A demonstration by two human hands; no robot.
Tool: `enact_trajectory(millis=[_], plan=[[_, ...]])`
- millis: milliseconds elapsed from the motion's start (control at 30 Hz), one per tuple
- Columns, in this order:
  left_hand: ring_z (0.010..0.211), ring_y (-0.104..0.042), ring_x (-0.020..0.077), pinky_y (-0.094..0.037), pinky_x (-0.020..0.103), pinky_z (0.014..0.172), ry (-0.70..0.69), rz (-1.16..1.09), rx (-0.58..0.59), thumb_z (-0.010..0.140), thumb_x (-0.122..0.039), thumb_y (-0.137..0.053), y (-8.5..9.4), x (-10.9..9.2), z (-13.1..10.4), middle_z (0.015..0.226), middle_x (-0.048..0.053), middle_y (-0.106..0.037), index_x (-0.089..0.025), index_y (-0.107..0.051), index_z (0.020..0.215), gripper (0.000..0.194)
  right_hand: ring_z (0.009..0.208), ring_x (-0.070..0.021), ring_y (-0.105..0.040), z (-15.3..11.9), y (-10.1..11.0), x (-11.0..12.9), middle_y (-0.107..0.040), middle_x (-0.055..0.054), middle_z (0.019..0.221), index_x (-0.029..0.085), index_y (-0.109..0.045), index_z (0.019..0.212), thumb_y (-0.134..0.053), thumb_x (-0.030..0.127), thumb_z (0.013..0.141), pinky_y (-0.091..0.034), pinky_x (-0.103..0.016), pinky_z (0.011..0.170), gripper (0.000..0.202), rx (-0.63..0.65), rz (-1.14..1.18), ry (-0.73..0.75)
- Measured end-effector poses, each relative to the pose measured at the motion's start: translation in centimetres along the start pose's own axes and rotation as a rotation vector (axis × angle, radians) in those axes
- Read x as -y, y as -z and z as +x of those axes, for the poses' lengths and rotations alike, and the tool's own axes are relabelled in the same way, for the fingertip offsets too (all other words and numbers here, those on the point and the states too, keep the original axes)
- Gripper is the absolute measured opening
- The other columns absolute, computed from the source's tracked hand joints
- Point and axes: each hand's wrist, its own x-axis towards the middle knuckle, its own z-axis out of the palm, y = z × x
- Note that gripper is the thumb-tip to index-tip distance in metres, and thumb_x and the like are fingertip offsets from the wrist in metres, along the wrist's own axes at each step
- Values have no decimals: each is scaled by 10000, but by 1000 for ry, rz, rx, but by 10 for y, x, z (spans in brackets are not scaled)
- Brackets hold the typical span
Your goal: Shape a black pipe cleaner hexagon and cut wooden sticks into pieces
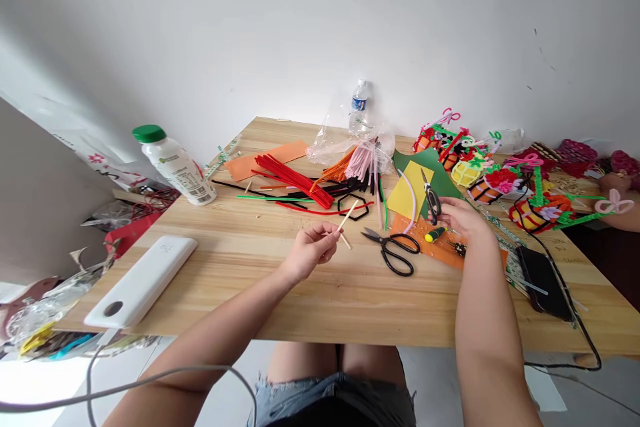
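My left hand [314, 250] pinches a thin pale stick-like piece [349, 213] between thumb and fingers above the table; a second short pale end [345, 240] shows below it. My right hand [457, 217] is closed at the dark handles of small scissors [431, 199], whose blades point up and away over yellow felt [406, 195]. Between the hands lie large black scissors [393, 252], partly open. Beside my right hand are a yellow-and-black small tool [435, 235] and an orange sheet [423, 247]. A black pipe-cleaner hexagon [341, 208] lies beyond my left hand.
Red pipe cleaners [295, 179] and pink ones [364, 161] lie mid-table. A white bottle [175, 167] and a power bank [143, 280] stand and lie left. Decorated pipe-cleaner pieces [500, 183], a phone [544, 280] and another person's arm [623, 217] are right.
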Motion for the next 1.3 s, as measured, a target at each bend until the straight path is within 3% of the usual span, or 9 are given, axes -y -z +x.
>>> enact_trajectory(millis=[100, 200, 300, 367, 533, 633, 767, 1000, 1300], plan=[[361, -337, 42, -161, 183, 369, 4, 3, -10, 692, -404, -754, 0, 1, 0, 433, -70, -430, -129, -612, 816, 333, 666, -167, -579, -34, -29, 4, -637, -73, 859, 205, -510, 1046, -718, 300, 600, -325, -203, 433, 502, 342, 283, 205], [373, -337, 23, -170, 185, 374, -4, -10, -32, 664, -400, -774, -1, 1, 1, 534, -38, -507, -110, -639, 831, 361, 635, -151, -535, -58, -72, 5, -625, -79, 867, 191, -524, 1044, -753, 342, 570, -342, -226, 455, 547, 650, 425, 194], [377, -329, 11, -163, 185, 375, -17, -16, -53, 644, -405, -784, -2, -1, 2, 601, -19, -543, -102, -657, 848, 387, 611, -148, -524, -69, -107, 0, -588, -71, 800, 158, -547, 988, -636, 539, 699, -367, -261, 500, 486, 912, 517, 129], [374, -323, 10, -157, 184, 374, -30, -13, -69, 645, -411, -780, -2, -3, 3, 596, -22, -537, -104, -661, 845, 386, 589, -139, -521, -72, -120, -6, -562, -53, 758, 154, -544, 1003, -552, 548, 794, -370, -265, 513, 446, 1010, 508, 146], [366, -321, 11, -157, 182, 367, -32, -6, -71, 649, -423, -771, -3, -5, 3, 584, -24, -537, -106, -660, 838, 386, 574, -122, -507, -74, -128, -15, -514, -4, 721, 165, -450, 1208, -556, 554, 840, -387, -259, 530, 546, 1044, 341, 242], [359, -318, 12, -157, 180, 363, -26, -1, -54, 654, -427, -767, -2, -4, 3, 575, -22, -536, -112, -642, 793, 367, 684, -142, -549, -74, -130, -15, -532, -11, 770, 161, -430, 1224, -566, 611, 810, -416, -291, 644, 626, 1037, 139, 299], [354, -292, 12, -155, 179, 366, -18, 19, -6, 697, -420, -737, -1, -2, 2, 502, -41, -470, -120, -595, 686, 333, 760, -140, -559, -74, -135, -18, -543, 9, 792, 190, -438, 1202, -662, 492, 784, -419, -294, 734, 562, 947, -49, 246], [356, -300, 11, -153, 180, 363, 4, 45, 5, 680, -428, -743, -1, -6, 0, 509, -34, -474, -116, -609, 693, 339, 756, -141, -573, -69, -137, -27, -577, 13, 805, 222, -463, 1189, -674, 359, 789, -442, -294, 733, 472, 837, -64, 232], [345, -311, 8, -155, 180, 349, 52, 45, -22, 621, -445, -769, -3, -8, 0, 577, -18, -556, -119, -673, 849, 409, 739, -128, -569, -72, -134, -18, -561, 8, 798, 179, -489, 1225, -699, 392, 768, -461, -273, 717, 546, 799, -50, 218]])
